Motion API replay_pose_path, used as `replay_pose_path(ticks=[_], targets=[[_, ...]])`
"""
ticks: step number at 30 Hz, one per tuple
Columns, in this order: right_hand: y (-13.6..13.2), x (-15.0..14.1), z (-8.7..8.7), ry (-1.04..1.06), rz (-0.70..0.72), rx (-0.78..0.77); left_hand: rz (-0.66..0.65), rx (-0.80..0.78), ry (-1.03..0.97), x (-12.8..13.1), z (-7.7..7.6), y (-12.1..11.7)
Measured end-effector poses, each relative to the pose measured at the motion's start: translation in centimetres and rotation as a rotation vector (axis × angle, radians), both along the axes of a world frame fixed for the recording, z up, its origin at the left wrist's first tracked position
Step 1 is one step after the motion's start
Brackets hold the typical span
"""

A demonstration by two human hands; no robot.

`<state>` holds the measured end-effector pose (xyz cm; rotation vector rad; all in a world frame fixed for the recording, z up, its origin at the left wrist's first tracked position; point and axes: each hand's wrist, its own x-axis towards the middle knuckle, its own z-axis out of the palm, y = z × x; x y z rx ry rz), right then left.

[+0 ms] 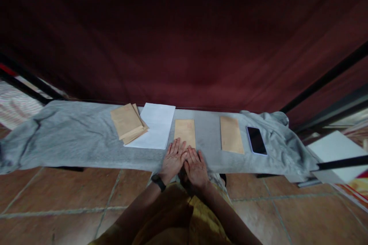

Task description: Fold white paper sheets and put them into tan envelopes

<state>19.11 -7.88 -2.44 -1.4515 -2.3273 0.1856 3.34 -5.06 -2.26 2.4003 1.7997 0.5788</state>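
Note:
A small brown paper envelope (185, 129) lies flat in front of me, with faint red print near its top right. My left hand (172, 159) rests palm down over its lower left part, fingers stretched out. Beside it, my right hand (197, 166) lies flat over the lower edge, fingers also extended. The two hands touch at the thumbs and index fingers. Both cover the envelope's near end, so that part is hidden.
A stack of brown envelopes (128, 120) overlaps white paper sheets (156, 126) to the left. Rightward lie another envelope (231, 134) and a phone (257, 140). Grey cloth (86, 134) covers the narrow surface. A dark red curtain (184, 57) hangs behind; black bars (324, 78) flank it.

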Motion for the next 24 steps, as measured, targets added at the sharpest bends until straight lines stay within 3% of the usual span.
replay_pose_path(ticks=[4,11,17,21,24], targets=[[0.0,-0.2,0.3,0.005,-0.012,-0.005,0.183,0.075,-0.066,-0.1,-0.5,-1.0],[-0.3,-0.9,-0.1,0.065,-0.072,0.051,0.224,0.038,-0.256,-0.3,-0.3,-0.7],[-0.5,-1.3,0.0,0.061,-0.09,0.062,0.259,-0.093,-0.825,-0.1,-0.6,1.4],[0.5,-1.2,0.8,0.075,-0.156,0.023,0.271,-0.135,-0.993,1.2,1.3,1.1],[2.1,-0.8,1.9,0.379,-0.237,-0.095,0.193,-0.17,-0.979,2.4,4.1,0.5]])
